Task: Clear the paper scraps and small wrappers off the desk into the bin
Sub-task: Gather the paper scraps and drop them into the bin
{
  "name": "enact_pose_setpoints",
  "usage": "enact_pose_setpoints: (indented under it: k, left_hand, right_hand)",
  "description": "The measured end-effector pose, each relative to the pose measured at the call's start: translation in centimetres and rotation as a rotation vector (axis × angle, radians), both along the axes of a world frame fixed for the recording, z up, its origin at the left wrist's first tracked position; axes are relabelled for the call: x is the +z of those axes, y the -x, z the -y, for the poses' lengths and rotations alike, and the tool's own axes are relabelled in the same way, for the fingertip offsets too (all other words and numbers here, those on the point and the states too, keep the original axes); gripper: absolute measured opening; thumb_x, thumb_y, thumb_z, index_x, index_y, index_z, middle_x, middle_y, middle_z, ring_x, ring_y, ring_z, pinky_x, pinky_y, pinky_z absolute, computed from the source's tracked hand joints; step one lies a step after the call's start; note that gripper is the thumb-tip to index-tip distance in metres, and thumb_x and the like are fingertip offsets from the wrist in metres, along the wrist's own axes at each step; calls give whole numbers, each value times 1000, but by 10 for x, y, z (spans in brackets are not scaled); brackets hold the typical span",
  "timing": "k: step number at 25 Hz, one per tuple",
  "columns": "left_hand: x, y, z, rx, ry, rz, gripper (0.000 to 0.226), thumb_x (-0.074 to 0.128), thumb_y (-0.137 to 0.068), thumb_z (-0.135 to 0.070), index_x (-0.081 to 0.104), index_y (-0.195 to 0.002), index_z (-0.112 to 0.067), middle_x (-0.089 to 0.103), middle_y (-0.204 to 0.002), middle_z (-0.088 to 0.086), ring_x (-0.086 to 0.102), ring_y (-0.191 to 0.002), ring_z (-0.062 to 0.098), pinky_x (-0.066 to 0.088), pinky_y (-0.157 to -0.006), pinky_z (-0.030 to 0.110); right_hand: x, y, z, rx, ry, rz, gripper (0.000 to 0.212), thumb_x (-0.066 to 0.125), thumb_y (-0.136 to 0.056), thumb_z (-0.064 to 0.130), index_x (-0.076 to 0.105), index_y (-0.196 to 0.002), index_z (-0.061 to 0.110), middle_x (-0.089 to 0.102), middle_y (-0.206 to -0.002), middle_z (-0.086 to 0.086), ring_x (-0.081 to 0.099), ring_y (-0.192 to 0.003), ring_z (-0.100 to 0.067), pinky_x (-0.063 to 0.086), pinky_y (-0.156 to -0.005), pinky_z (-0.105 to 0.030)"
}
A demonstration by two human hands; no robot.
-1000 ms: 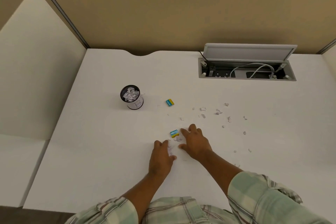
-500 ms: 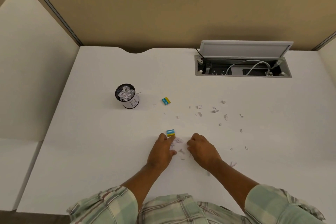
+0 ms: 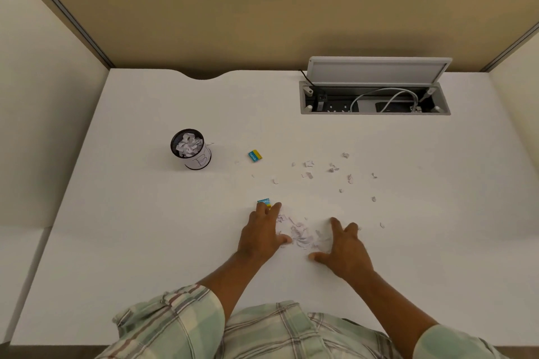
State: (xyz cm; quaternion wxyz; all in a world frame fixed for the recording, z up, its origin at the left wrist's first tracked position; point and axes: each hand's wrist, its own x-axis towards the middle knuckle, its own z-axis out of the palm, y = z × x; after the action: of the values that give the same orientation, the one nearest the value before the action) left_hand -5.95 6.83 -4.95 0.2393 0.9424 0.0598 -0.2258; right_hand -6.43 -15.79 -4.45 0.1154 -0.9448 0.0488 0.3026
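the little black mesh bin (image 3: 190, 147) stands on the far left part of the white desk (image 3: 145, 242), and it already has crumpled white paper heaped up to its rim, so a fair share of the clearing looks done. plenty is left, though.

near the person, both hands lie flat on the desk with a small pile of torn scraps (image 3: 302, 234) between them. the left hand (image 3: 262, 232) rests on the left of the pile, fingers spread and open, gripping nothing that i can see; its fingertips just touch a blue and yellow wrapper (image 3: 264, 202) lying at their far side. the right hand (image 3: 344, 248) sits on the right of the pile, fingers also splayed and empty, thumb pointing toward the heap. it looks to me like a gathering step, the scraps being herded together before a scoop.

further off, to the right and beyond the hands, loose scraps (image 3: 332, 167) are scattered well apart from each other across the middle of the desk. a second wrapper (image 3: 255, 155) lies just right of the bin, not yet in it.

so i'd judge it roughly midway: one heap to lift over to the bin, then two wrappers and the scattered bits to go.
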Motion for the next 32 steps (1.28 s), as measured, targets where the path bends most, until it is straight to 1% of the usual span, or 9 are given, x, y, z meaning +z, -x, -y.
enact_pose_setpoints:
  k: [5, 8, 9, 11, 13, 18, 24, 28, 32]
  left_hand:
    - [-4, -5, 8, -7, -13, 9, 63, 75, -89, -34, 48, -145, -24, 43, -142, 5, 53, -128, 22, 54, -96, 30]
    - [-9, -4, 6, 137, 105, -50, 46, 71, -94, -21, 54, -136, -18, 52, -140, 4, 63, -121, 18, 46, -72, -2]
    - [-9, -3, 6, 187, 133, -55, 41, 70, -94, -19, 55, -132, -17, 55, -139, 5, 66, -118, 19, 44, -66, -5]
    - [-9, -2, 6, 270, 171, -43, 37, 68, -95, -21, 54, -129, -14, 58, -139, 6, 67, -120, 22, 50, -77, 4]
    - [-8, 0, 6, 343, 216, -41, 36, 64, -98, -26, 53, -130, -13, 60, -139, 6, 66, -121, 25, 51, -78, 9]
    - [-14, 2, 2, 346, 216, -53, 39, 57, -102, -31, 55, -134, -8, 60, -140, 8, 61, -125, 24, 47, -106, 28]
    - [-15, 2, -7, 266, 163, -19, 38, 61, -100, -28, 62, -133, -10, 63, -136, 7, 61, -123, 21, 39, -109, 21]
    - [-7, 3, -20, 227, 135, 25, 25, 67, -96, -20, 76, -117, -10, 74, -119, 7, 68, -108, 19, 46, -98, 19]
    - [2, 14, -40, 366, 260, 48, 10, 74, -87, -6, 82, -94, -6, 79, -102, 8, 74, -86, 19, 59, -86, 26]
  right_hand:
    - [-8, 6, -37, -5, -163, 65, 89, 83, -74, 55, 33, -143, 27, 37, -127, -9, 65, -102, -32, 60, -86, -37]
    - [-5, -2, -55, 28, -210, 87, 78, 78, -82, 50, 37, -143, 27, 37, -131, -7, 61, -108, -29, 58, -88, -34]
    - [-4, -5, -60, 49, -217, 92, 77, 77, -84, 48, 37, -145, 27, 37, -133, -8, 60, -111, -29, 58, -90, -34]
    - [-4, -9, -68, 104, -212, 98, 73, 74, -88, 43, 35, -148, 28, 36, -139, -9, 57, -117, -29, 56, -95, -36]
    - [-4, -11, -75, 177, -182, 110, 62, 68, -94, 36, 38, -147, 28, 37, -141, -9, 55, -121, -28, 55, -97, -35]
    - [-4, -16, -83, 353, -125, 180, 23, 54, -102, 21, 59, -124, 16, 49, -129, -10, 56, -106, -25, 56, -82, -32]
    - [-7, -24, -82, 366, -146, 182, 20, 56, -100, 17, 65, -117, 10, 63, -117, -12, 61, -104, -25, 53, -87, -29]
    - [-1, -40, -76, 189, -155, 92, 18, 63, -90, 12, 77, -101, 10, 75, -104, -8, 70, -95, -23, 52, -82, -27]
    - [4, -43, -66, -208, -388, -11, 10, 81, -75, 11, 77, -66, 13, 76, -68, -6, 70, -60, -14, 58, -67, -29]
